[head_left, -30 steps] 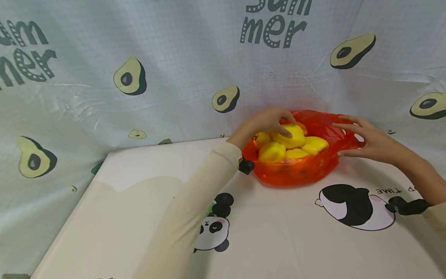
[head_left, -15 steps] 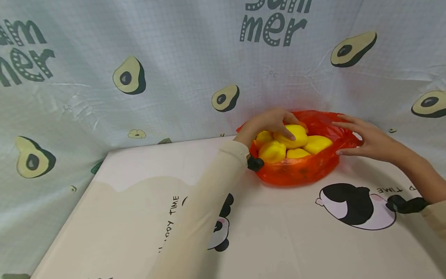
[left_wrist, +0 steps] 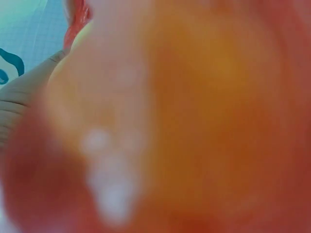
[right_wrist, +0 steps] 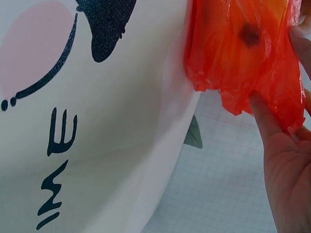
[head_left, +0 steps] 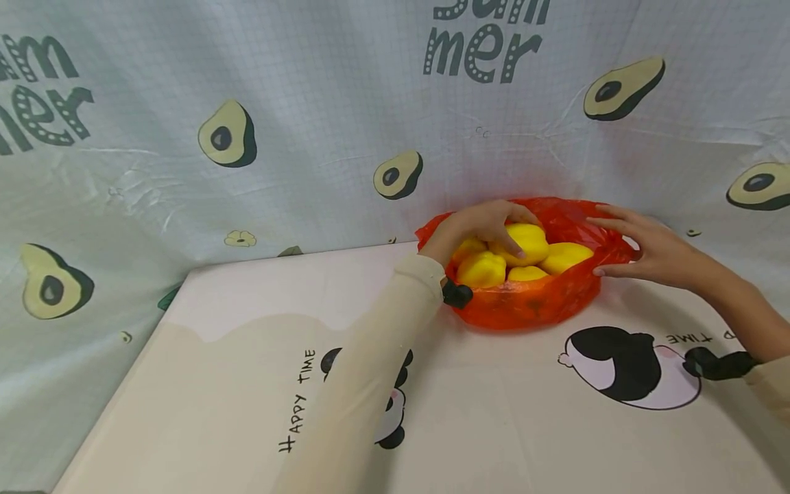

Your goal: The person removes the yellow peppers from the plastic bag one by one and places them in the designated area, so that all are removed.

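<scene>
A red plastic bag (head_left: 531,307) sits against the back curtain with its mouth open and several yellow fruits (head_left: 481,269) inside; their exact kind is unclear. My left hand (head_left: 484,223) reaches over the left rim and grips the topmost yellow fruit (head_left: 527,243), its thumb in front and fingers behind. Only an orange-red blur of bag and fruit fills most of the left wrist view. At the bag's right end my right hand (head_left: 660,250) holds the plastic between widely spread thumb and fingers. In the right wrist view its thumb lies along the bag (right_wrist: 243,53).
The pale tabletop cover (head_left: 494,412) carries printed panda and lettering patterns. Behind the table hangs a curtain (head_left: 308,123) printed with avocados, almost touching the bag. The table's left edge (head_left: 129,363) runs down toward the front.
My left hand has moved slightly right and down, and its thumb has come lower over the top fruit. That fruit shifts slightly right. My right hand stays almost still at the bag.
</scene>
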A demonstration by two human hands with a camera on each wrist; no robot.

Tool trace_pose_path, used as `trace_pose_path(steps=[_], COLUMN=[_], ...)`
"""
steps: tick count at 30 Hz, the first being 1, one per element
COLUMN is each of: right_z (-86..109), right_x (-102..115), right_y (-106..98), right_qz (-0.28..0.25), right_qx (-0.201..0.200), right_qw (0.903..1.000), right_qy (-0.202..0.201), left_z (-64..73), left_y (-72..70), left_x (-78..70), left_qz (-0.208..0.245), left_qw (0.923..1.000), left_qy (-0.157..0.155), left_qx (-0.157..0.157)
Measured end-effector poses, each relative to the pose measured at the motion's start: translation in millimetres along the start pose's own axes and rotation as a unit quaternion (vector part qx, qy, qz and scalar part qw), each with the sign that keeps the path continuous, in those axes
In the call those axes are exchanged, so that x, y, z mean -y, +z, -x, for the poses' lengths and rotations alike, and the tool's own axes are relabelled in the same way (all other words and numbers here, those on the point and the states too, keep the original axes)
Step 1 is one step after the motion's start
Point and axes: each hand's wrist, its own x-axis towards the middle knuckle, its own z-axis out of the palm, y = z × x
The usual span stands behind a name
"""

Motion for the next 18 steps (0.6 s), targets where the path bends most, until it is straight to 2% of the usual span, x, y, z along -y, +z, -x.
trace_pose_path(steps=[10,18], right_z=[-0.2,-0.4], right_x=[-0.5,-0.9], right_y=[-0.4,-5.1], right_qz=[-0.005,-0.014], right_qx=[0.004,0.013], right_qw=[1.0,0.9998], right_qy=[-0.003,0.005], left_z=[5.1,29.2], left_y=[-0.9,-6.1], left_x=[1.3,-11.2], left_qz=[0.006,0.037], left_qw=[0.9991,0.996], left_qy=[0.031,0.066], left_qx=[-0.028,-0.048])
